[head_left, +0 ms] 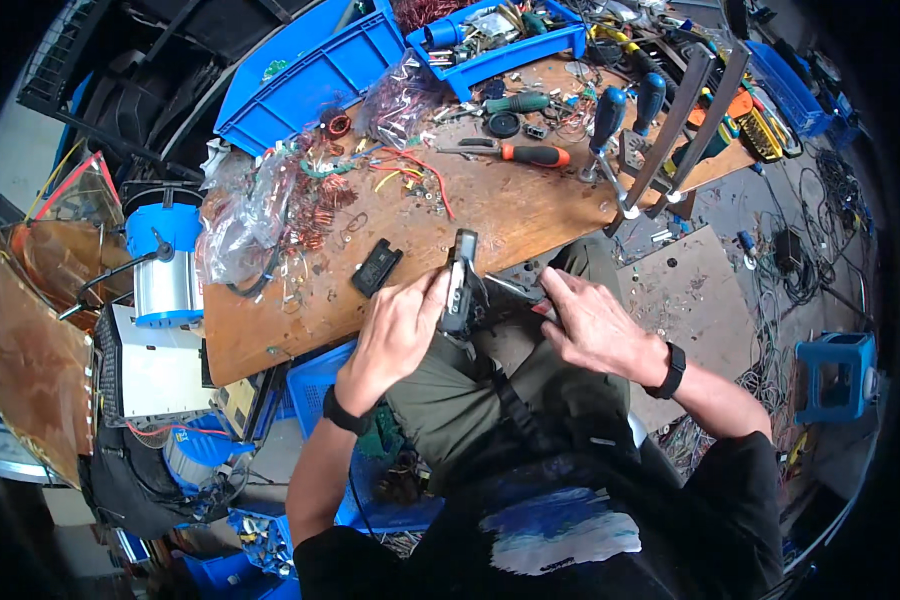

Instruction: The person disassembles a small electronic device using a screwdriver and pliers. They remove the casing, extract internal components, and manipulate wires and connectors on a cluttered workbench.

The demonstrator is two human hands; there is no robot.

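Two hands are busy in the head view: the left hand [398,325] grips a narrow black plastic device with pale inner parts [457,295], held up at the near edge of the brown wooden table [490,225], while the right hand's fingers curl around a red-handled metal tool [544,308]. Opening the device seems partly done; a black rectangular plastic casing [377,268] lies near that edge. What remains is unclear: fingers hide the handle, and tip contact cannot be made out.
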